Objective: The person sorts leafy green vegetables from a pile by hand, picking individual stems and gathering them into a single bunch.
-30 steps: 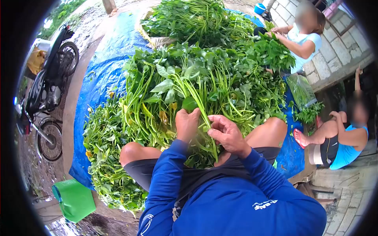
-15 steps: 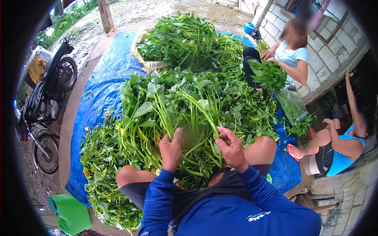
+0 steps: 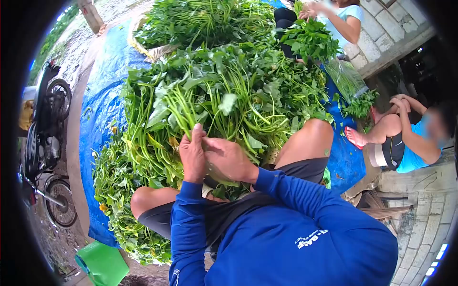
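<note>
A bunch of long green leafy stems (image 3: 179, 108) rises out of my left hand (image 3: 193, 155), whose fingers are wrapped round the lower ends. Close against it on the right is my right hand (image 3: 229, 159), its fingers curled toward the left palm and partly hidden behind it; what they hold cannot be made out. Both hands are above my lap, between my bent knees. Right in front of them lies a large heap of leafy greens (image 3: 281, 88) on a blue tarp (image 3: 102, 102).
A person (image 3: 346, 24) at the upper right holds a leafy bunch (image 3: 312, 40). Another person (image 3: 420, 138) sits at the right. A plastic bag of greens (image 3: 346, 78) lies between them. At the left stand a motorcycle (image 3: 47, 138) and, lower, a green container (image 3: 102, 264).
My right hand has moved left from its stems to meet my left hand, which keeps its bunch. The view has shifted, so the upper-right person's head is mostly out of frame.
</note>
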Action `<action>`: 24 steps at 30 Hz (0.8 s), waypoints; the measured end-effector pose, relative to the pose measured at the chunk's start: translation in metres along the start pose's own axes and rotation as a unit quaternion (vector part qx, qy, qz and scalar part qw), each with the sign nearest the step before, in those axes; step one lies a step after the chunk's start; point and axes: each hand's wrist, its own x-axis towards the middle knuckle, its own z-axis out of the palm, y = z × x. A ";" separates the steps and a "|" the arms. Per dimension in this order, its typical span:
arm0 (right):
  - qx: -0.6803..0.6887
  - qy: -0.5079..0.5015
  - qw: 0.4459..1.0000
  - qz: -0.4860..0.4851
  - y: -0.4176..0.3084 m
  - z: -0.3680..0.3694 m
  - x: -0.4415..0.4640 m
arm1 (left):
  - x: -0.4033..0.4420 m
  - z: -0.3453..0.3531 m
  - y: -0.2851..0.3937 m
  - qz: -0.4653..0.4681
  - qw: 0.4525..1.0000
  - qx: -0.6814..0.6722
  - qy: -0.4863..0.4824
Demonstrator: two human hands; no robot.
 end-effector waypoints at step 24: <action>0.093 0.034 0.984 0.148 -0.137 -0.234 0.083 | 0.024 -0.017 0.037 0.008 0.997 0.076 0.000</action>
